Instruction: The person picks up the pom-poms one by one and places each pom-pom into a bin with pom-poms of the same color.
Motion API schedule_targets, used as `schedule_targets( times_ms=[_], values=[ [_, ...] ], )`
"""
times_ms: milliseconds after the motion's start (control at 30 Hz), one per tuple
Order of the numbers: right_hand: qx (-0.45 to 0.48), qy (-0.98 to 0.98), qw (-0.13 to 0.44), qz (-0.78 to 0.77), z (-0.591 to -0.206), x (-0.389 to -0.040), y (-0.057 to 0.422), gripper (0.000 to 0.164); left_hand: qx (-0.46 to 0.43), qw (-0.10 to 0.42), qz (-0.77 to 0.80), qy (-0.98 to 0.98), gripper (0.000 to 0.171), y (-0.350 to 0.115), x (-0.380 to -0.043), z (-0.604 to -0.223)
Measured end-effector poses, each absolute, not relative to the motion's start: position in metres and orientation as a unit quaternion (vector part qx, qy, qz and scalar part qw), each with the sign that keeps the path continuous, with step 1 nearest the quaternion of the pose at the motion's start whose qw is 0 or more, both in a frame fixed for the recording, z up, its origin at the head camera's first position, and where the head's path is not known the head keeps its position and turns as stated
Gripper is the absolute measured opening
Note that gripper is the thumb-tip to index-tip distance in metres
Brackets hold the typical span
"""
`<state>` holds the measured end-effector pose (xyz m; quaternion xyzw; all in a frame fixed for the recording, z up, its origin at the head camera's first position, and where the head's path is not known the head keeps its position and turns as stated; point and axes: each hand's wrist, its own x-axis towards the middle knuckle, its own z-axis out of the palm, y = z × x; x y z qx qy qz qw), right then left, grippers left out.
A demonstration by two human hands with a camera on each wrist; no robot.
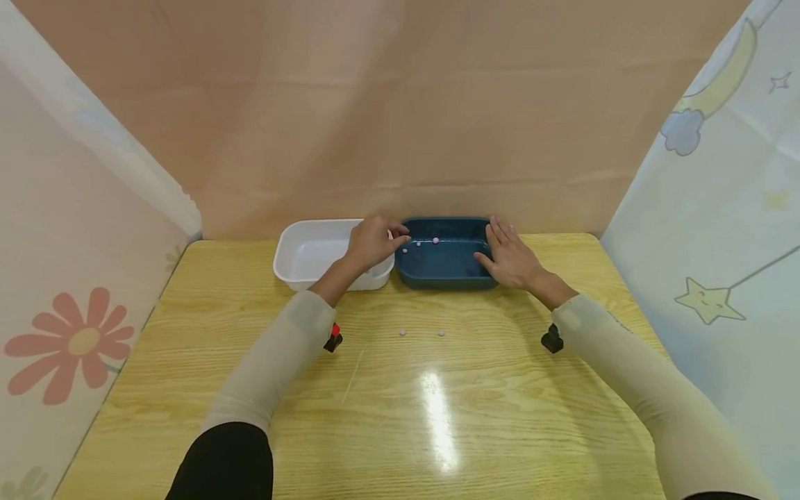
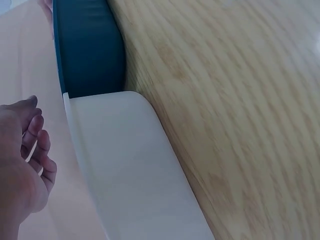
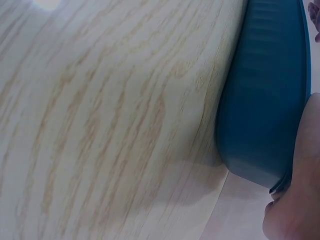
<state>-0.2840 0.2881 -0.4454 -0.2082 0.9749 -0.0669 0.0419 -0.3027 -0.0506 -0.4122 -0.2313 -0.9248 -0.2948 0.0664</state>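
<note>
A dark blue plastic basin (image 1: 446,282) stands against the right end of a white basin (image 1: 294,283). Three small pale beads (image 1: 435,240) lie inside the blue one, towards its left and back. My left hand (image 1: 373,244) hovers where the two basins meet, thumb and fingers reaching over the blue basin's left end. In the left wrist view its fingers (image 2: 45,145) are loosely bent, with nothing visible between them. My right hand (image 1: 514,260) holds the blue basin's right rim, thumb on the inner side and the other fingers over the edge.
Two more pale beads (image 1: 441,333) lie apart on the wooden table (image 1: 400,417) in front of the basins. A brown backdrop (image 1: 412,118) rises behind the basins, and patterned cloth walls (image 1: 750,229) enclose both sides.
</note>
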Motion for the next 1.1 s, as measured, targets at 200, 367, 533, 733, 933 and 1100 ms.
schedule_targets(
  times_ms=[200,367,533,733,933,1100],
  values=[
    [-0.209,0.975,0.036,-0.073,-0.445,-0.283,0.289,0.08,-0.282,0.069,-0.288,-0.913,0.022,-0.06,-0.29,-0.41],
    [-0.209,0.974,0.038,-0.073,-0.444,-0.283,0.29,0.08,-0.314,0.08,-0.281,-0.903,0.02,-0.068,-0.279,-0.409],
    [-0.21,0.974,0.033,-0.078,-0.444,-0.284,0.291,0.08,-0.325,0.08,-0.293,-0.896,0.019,-0.074,-0.268,-0.407],
    [-0.209,0.974,0.037,-0.074,-0.443,-0.283,0.288,0.08,-0.342,0.066,-0.301,-0.888,0.021,-0.078,-0.254,-0.41],
    [-0.207,0.975,0.038,-0.065,-0.443,-0.284,0.287,0.079,-0.372,0.055,-0.303,-0.876,0.019,-0.08,-0.242,-0.417],
    [-0.208,0.975,0.036,-0.064,-0.444,-0.283,0.286,0.078,-0.394,0.045,-0.308,-0.865,0.015,-0.081,-0.234,-0.424]
  ],
)
